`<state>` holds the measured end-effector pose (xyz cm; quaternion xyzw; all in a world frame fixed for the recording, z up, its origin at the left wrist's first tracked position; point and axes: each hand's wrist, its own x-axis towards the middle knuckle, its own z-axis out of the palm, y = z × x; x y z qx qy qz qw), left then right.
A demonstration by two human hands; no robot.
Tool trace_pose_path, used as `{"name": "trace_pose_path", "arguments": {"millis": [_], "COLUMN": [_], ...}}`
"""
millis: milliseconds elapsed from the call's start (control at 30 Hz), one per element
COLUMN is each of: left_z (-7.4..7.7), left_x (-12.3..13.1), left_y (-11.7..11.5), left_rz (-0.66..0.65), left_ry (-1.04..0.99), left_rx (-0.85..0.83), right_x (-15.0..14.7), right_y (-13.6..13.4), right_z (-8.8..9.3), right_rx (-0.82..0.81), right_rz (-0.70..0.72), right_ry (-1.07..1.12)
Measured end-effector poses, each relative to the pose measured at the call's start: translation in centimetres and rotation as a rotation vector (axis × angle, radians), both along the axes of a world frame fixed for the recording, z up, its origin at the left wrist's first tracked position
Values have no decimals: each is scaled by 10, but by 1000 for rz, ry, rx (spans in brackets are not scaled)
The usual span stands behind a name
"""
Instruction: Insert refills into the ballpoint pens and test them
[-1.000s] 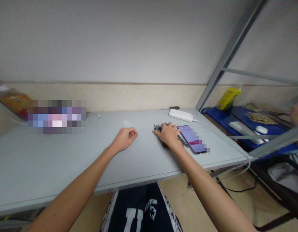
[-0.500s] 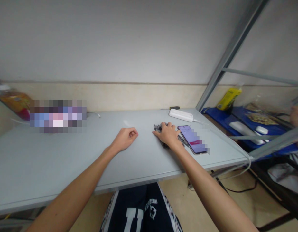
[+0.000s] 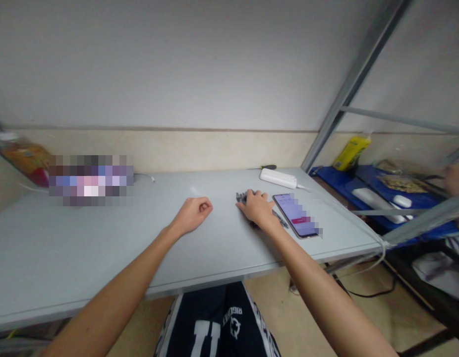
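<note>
My left hand rests on the grey-white tabletop, curled into a loose fist with nothing visible in it. To its right, my right hand lies palm down over a clump of small dark grey pieces, fingers spread and bent across it. Some pieces stick out past the thumb side, others below the fingers toward the phone. Most of the clump is hidden under the palm, so its exact kind does not show. Just right of this hand lies a smartphone with its screen lit and partly blurred out.
A white power strip with a cable and a screwdriver lie at the back right. A blurred-out item and an orange bottle are at far left. Beyond the metal post, a yellow packet stands on a blue surface.
My right hand has shifted slightly left, its fingers drawn a little away from the phone, and the grey pieces beside it moved slightly. My left hand stays still.
</note>
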<state>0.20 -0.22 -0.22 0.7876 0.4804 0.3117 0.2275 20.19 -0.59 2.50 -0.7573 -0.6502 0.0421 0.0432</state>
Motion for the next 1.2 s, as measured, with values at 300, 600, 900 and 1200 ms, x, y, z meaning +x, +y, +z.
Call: {"name": "trace_pose_path", "arguments": {"millis": [300,600,900,1200], "left_z": [1,1,1,1], "left_x": [0,0,0,0], "left_y": [-1,-1,-1,-1], "left_rz": [-3,0,-1,-13], "left_ry": [3,0,2,0], "left_rx": [-2,1,9,3], "right_x": [0,-2,-5,-14], "right_y": [2,1,2,4], "right_z": [-8,-2,1,7], "right_rx": [50,18,-7,-29], "right_rz": [40,51,80,91], "right_ry": [-33,20,88,51]}}
